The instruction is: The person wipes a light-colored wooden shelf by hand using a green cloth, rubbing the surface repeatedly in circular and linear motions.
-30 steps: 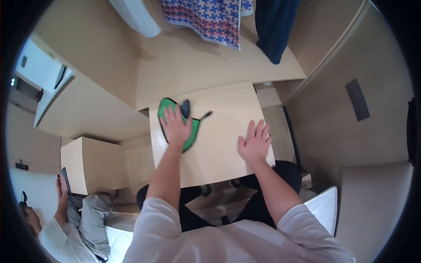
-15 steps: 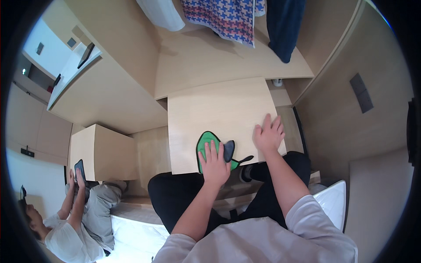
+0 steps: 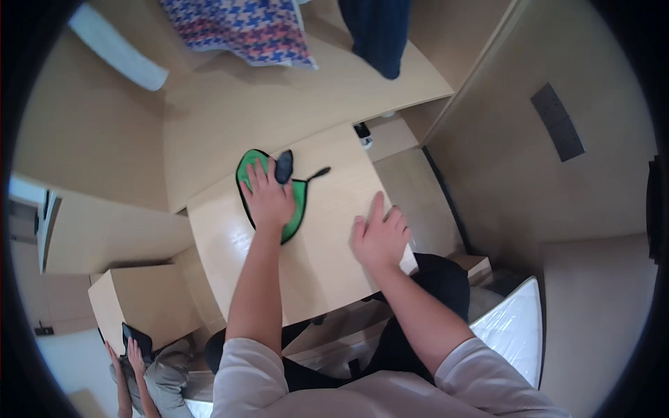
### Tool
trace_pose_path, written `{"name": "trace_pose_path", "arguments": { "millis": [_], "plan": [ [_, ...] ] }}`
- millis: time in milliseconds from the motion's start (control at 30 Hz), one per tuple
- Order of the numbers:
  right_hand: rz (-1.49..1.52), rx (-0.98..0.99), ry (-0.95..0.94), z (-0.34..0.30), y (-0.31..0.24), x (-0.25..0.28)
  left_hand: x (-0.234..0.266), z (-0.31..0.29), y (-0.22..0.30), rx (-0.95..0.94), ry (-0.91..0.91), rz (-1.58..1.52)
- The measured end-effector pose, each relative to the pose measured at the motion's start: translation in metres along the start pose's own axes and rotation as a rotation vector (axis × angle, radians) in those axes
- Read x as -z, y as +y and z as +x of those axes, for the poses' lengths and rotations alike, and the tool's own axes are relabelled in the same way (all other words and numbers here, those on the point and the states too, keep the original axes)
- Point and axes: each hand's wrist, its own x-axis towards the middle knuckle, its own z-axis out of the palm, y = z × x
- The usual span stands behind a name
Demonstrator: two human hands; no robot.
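My left hand [image 3: 270,202] lies flat on a green cloth [image 3: 297,203] with black edging, fingers spread. Part of the cloth is hidden beneath the palm. A dark grey flap [image 3: 283,167] of it is folded up beside my fingers, and a short black loop [image 3: 319,173] sticks out on its right. The cloth rests on a light wooden tabletop [image 3: 327,244], toward its far left part. At the right edge of that top rests my right hand [image 3: 381,240], with nothing in it. Its index finger is stretched out and the other fingers are slightly bent.
Clothes hang in the wooden wardrobe ahead, among them a patterned garment [image 3: 240,31] and dark blue trousers [image 3: 376,35]. A wooden box-like stand [image 3: 150,299] is at left, where another person's hands [image 3: 132,357] hold a dark tablet [image 3: 137,341]. A wall with a dark socket panel [image 3: 557,122] rises at right.
My left hand has slid the green cloth away from the near edge toward the far side of the top. The right hand stays by the right edge. The view has turned.
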Motion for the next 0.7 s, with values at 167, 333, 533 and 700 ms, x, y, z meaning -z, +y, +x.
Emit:
{"name": "trace_pose_path", "arguments": {
  "millis": [167, 333, 533, 700],
  "plan": [
    [-0.002, 0.022, -0.019, 0.002, 0.000, 0.005, -0.007, 0.055, 0.041, -0.019, -0.020, -0.070],
    [0.008, 0.017, -0.035, 0.003, 0.001, 0.002, 0.003, 0.002, 0.077, -0.228, -0.045, -0.024],
    [0.232, -0.033, -0.018, 0.011, 0.007, 0.001, 0.014, -0.130, 0.111, -0.319, -0.115, -0.101],
    [0.543, -0.138, -0.082, 0.037, 0.037, 0.008, 0.044, -0.219, 0.147, -0.344, -0.235, -0.221]
  ]
}}
